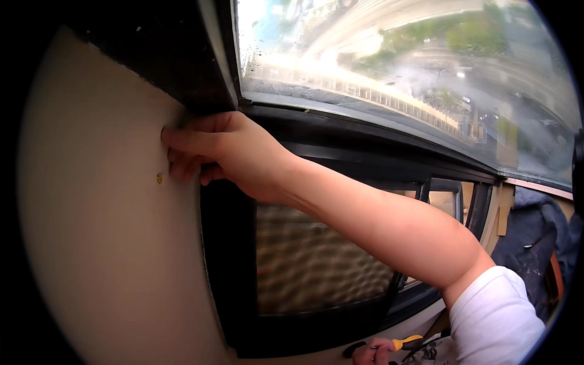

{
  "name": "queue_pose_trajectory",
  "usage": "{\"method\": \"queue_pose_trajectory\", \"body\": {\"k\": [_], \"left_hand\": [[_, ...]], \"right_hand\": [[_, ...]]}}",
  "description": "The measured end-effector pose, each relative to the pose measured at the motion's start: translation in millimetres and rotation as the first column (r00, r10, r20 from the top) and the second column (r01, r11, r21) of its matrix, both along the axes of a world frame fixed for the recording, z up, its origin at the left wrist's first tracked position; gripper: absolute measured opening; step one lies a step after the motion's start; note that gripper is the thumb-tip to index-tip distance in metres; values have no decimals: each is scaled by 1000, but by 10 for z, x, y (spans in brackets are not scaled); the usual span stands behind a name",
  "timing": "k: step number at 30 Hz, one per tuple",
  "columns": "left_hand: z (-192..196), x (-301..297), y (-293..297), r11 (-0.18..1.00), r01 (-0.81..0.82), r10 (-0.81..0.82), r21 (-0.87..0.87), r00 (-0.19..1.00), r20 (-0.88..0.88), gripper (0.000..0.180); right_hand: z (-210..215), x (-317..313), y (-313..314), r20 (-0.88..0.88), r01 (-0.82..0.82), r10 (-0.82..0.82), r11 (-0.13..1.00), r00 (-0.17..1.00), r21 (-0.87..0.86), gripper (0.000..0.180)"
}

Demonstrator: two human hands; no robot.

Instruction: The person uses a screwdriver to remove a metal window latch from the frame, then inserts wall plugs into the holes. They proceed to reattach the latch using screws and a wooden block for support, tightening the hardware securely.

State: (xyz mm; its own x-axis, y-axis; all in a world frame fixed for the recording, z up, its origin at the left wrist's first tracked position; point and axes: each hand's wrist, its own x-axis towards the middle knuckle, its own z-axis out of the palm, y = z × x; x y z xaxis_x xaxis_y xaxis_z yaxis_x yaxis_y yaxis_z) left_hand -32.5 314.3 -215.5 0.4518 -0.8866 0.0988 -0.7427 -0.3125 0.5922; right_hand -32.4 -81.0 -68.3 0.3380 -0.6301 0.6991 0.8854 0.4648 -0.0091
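Observation:
My right hand (210, 146) reaches across to the pale wall (103, 213) on the left. Its thumb and fingers are pinched together against the surface; whatever they hold is hidden. A dark spot shows at the fingertips. Just below them, a small hole with a brownish-yellow rim or plug (160, 178) sits in the wall. Low at the bottom edge, my left hand (373, 353) is closed around a screwdriver with a yellow and black handle (406, 343). The tool's shaft cannot be made out.
A black window frame (228, 261) meets the wall, with patterned glass (322, 258) beneath my right forearm. Above is a large clear pane (389, 67), with a street and greenery beyond. Dark paint-spotted cloth (529, 237) hangs at the right.

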Motion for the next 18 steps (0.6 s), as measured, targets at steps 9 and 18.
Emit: {"method": "queue_pose_trajectory", "body": {"k": [9, 18], "left_hand": [[-30, 5, -17, 998, 50, -50, 32, 999, 7, 25], [-74, -13, -39, 999, -19, 21, 26, 993, -113, 27]], "right_hand": [[-35, 38, -23, 25, 133, -133, 991, 991, 5, 30], [-326, -120, 301, -196, 570, -545, 816, 815, 100, 17]]}}
